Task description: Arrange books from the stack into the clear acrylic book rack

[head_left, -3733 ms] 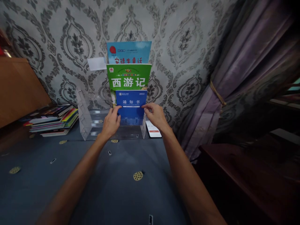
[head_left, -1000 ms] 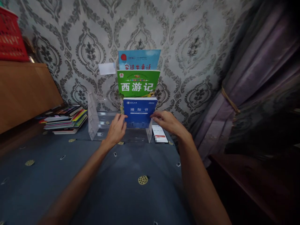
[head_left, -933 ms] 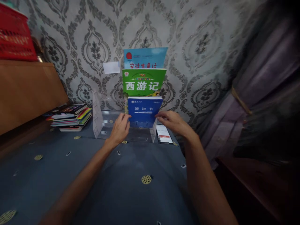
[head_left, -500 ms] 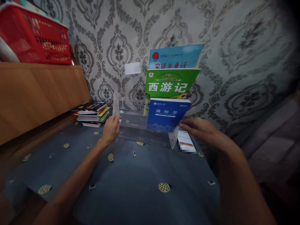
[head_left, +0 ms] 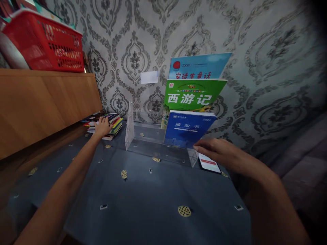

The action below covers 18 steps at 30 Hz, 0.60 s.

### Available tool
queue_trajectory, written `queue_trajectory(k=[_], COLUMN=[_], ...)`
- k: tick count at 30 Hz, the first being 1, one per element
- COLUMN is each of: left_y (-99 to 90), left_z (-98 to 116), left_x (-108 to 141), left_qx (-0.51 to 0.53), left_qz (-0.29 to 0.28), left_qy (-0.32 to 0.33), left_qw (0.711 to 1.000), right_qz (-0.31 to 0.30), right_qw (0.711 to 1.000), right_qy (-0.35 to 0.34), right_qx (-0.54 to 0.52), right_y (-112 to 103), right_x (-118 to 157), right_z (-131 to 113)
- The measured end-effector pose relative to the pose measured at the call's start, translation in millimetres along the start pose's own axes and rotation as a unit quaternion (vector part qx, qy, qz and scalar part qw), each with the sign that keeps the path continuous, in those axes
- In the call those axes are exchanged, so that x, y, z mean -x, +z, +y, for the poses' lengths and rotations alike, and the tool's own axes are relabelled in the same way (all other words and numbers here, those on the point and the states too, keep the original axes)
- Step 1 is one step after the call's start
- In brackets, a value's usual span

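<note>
Left hand [head_left: 102, 126] open on stacked books [head_left: 114, 125], partly hiding them, right hand [head_left: 217, 153] open beside acrylic rack [head_left: 129, 127]

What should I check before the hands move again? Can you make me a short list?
Left hand touching the stack of books: ok.
Right hand touching the blue booklet: cannot tell, its fingertips are right by the lower corner.
Blue booklet, green book and light blue book standing in the clear acrylic rack: ok.
Rack upright on the blue tablecloth: ok.
Phone outside the rack: ok.
Words on the phone readable: not ok, too small.
</note>
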<state>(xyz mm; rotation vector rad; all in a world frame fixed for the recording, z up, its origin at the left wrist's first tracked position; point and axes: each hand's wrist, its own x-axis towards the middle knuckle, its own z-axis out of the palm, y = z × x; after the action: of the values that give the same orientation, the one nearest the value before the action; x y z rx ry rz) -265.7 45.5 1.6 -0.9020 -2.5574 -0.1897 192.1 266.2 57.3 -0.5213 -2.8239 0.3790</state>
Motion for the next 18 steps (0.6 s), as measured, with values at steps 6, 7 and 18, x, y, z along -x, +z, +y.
queue_trajectory(k=[6,7,18], left_y=[4.6,4.1,-4.6], left_z=[-11,-14,-33], left_x=[-3,-3,0], left_qx=[-0.018,-0.022,-0.059], left_qz=[-0.015,-0.015,0.008], left_qy=[0.03,0.035,0.077], left_qw=[0.999,0.999,0.995], right_qz=[-0.019,-0.022,-0.019], right_qw=[1.0,1.0,1.0], right_qy=[0.01,0.012,0.013], right_qx=[0.006,0.008,0.005], right_y=[0,0,-2], right_x=[1,1,4], right_z=[-9,-10,-14])
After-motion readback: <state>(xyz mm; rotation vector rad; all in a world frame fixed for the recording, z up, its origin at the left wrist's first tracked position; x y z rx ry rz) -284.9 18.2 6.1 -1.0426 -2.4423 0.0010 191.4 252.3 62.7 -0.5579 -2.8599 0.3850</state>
